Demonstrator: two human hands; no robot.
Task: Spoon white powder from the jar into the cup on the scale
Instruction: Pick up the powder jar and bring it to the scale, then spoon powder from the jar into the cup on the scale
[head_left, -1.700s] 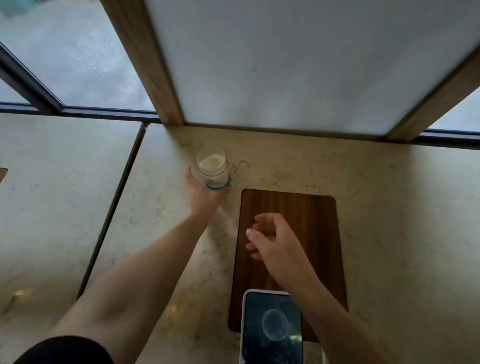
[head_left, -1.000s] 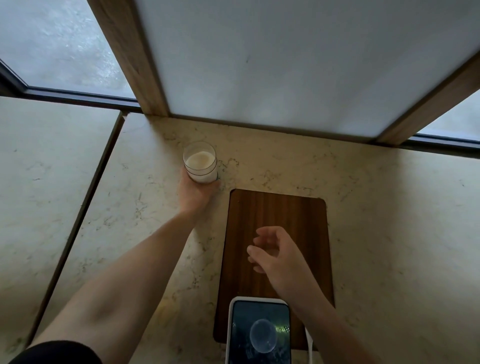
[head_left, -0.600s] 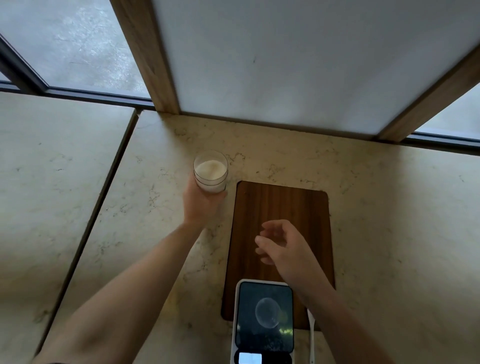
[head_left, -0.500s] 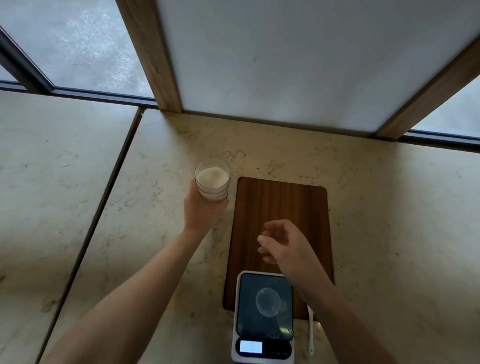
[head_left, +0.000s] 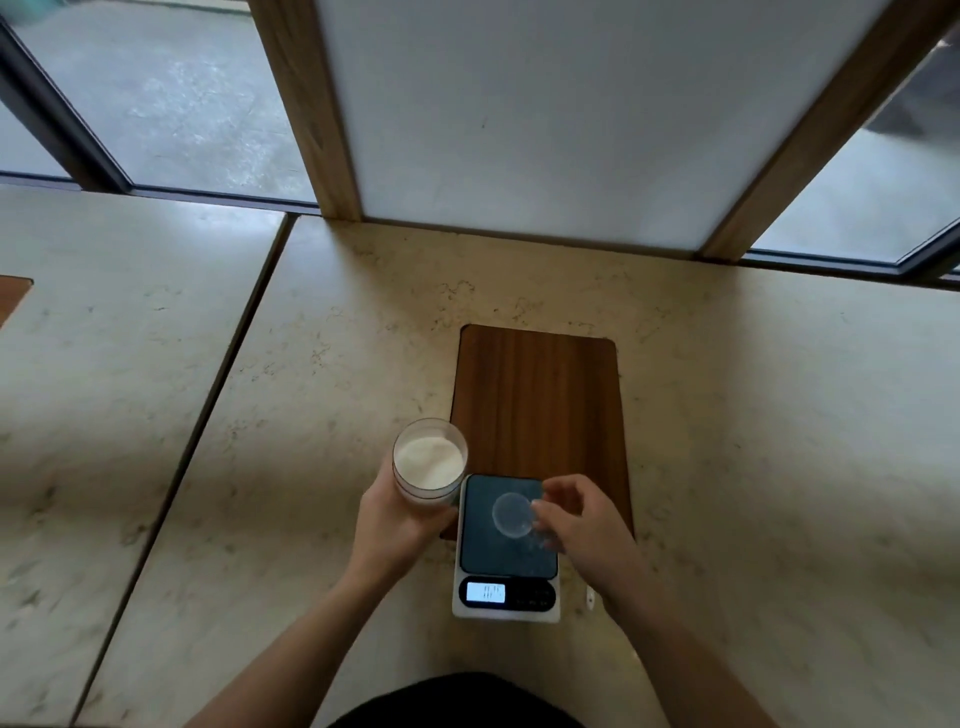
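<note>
Soft daylight enters through the windows (head_left: 171, 98) at the far side, leaving the marble surface (head_left: 322, 364) evenly lit and rather dim. The hands cast faint, diffuse shadows on it. The scale display (head_left: 485, 592) glows bright, its digits blurred. The clear cup (head_left: 511, 514) reads only as a pale ring. Wide-angle distortion bends the wooden frame posts (head_left: 306, 104) outward; the whole frame is slightly soft.

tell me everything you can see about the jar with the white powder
The jar is a clear, round, lidless container, seemingly glass or plastic, holding white powder well below its rim. It is upright, gripped from below and behind by the left hand, just left of the scale by the wooden board's near-left corner.
</note>
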